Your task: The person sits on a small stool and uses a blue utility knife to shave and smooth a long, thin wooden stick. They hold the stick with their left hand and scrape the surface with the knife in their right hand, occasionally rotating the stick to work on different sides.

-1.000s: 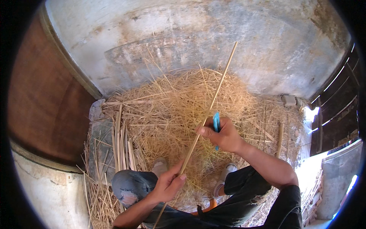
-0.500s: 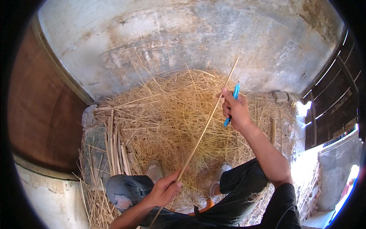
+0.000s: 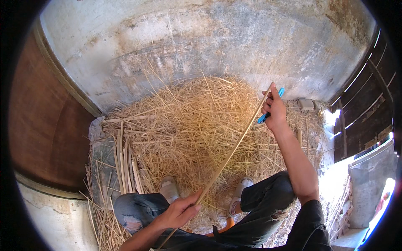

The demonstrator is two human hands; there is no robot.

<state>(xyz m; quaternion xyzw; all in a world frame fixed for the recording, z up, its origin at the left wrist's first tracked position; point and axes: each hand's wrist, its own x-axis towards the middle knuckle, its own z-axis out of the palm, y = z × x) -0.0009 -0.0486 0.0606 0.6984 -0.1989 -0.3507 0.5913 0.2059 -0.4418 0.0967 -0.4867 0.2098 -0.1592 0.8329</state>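
Note:
A long, thin strip point(image 3: 232, 154) of pale split bamboo or cane runs slantwise from low in front of me up to the right. My left hand point(image 3: 181, 212) is closed around its lower part, thumb on top, and the tail passes back under my wrist. At the far end, my right hand point(image 3: 275, 112) pinches the strip's tip between thumb and fingers. That same hand also keeps a slim blue tool point(image 3: 281, 91), which looks like a utility knife, across the palm. Its blade is not visible.
Loose straw-like shavings point(image 3: 197, 113) cover the floor before me, heaped against the stained wall point(image 3: 188, 46). Split strips point(image 3: 121, 161) lie at left by a brown panel point(image 3: 50, 113). A brick-like block point(image 3: 306, 104) stands at right, near dark boards point(image 3: 364, 100). My knees flank the work.
My right hand has moved right and slightly down, with the blue tool, from partway along the strip to its far tip. The strip leans lower to the right. My left hand stays nearly still.

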